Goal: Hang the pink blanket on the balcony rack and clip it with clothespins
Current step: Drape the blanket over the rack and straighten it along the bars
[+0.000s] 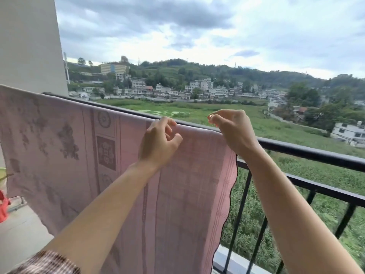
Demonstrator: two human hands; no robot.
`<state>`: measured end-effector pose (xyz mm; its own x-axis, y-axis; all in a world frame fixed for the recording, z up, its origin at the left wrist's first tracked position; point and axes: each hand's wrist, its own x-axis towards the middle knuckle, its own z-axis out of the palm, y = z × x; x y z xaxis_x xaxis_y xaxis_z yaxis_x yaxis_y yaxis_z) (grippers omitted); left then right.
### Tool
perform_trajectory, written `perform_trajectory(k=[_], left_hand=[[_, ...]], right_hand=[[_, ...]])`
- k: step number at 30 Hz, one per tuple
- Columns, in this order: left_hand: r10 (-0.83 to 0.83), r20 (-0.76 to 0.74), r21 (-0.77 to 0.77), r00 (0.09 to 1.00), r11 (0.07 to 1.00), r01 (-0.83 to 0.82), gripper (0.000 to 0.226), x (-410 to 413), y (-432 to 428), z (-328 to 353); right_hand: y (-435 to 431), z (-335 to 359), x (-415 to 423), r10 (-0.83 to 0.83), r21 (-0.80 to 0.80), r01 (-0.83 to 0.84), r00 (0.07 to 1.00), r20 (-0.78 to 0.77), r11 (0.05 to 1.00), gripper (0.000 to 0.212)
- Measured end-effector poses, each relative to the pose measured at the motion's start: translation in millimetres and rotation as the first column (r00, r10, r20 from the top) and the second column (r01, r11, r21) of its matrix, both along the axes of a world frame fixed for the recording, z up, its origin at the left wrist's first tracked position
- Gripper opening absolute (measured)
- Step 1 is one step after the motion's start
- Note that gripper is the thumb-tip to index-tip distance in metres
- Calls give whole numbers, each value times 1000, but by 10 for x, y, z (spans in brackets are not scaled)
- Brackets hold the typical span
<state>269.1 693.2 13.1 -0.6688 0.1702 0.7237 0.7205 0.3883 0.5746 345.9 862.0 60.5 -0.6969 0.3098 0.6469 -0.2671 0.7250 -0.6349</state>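
Note:
The pink blanket [187, 184], patterned with flowers and stripes, hangs draped over the black balcony rail [308, 150], its right edge ending just right of centre. My left hand [158, 143] is at the blanket's top fold on the rail, fingers loosely curled and holding nothing. My right hand [233, 129] is raised just above the rail near the blanket's right corner. Its fingertips pinch what looks like a small pale clothespin, mostly hidden by the fingers.
Black vertical bars [240, 210] run under the rail, with a drop to green fields beyond. A white wall [29, 46] stands on the left. A red object [3, 208] sits on the balcony floor at the far left.

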Motion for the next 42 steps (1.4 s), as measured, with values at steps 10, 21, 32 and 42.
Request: perform_trajectory(k=[10, 21, 32, 42], left_hand=[[184, 9, -273, 983, 946, -174, 45, -1452, -1148, -12], [170, 70, -487, 983, 866, -115, 51, -3037, -2404, -69], [371, 82, -361, 925, 876, -319, 44, -4964, -3899, -211], [544, 200, -320, 815, 823, -470, 44, -6866, -5492, -203]], right_hand=[[-1299, 28, -1186, -269, 670, 112, 954, 136, 734, 24], [-2607, -278, -2931, -322, 760, 234, 946, -34, 607, 18], [-4037, -225, -5032, -119, 788, 102, 992, -37, 607, 27], [-5595, -155, -7230, 86, 776, -55, 996, 2, 629, 24]])
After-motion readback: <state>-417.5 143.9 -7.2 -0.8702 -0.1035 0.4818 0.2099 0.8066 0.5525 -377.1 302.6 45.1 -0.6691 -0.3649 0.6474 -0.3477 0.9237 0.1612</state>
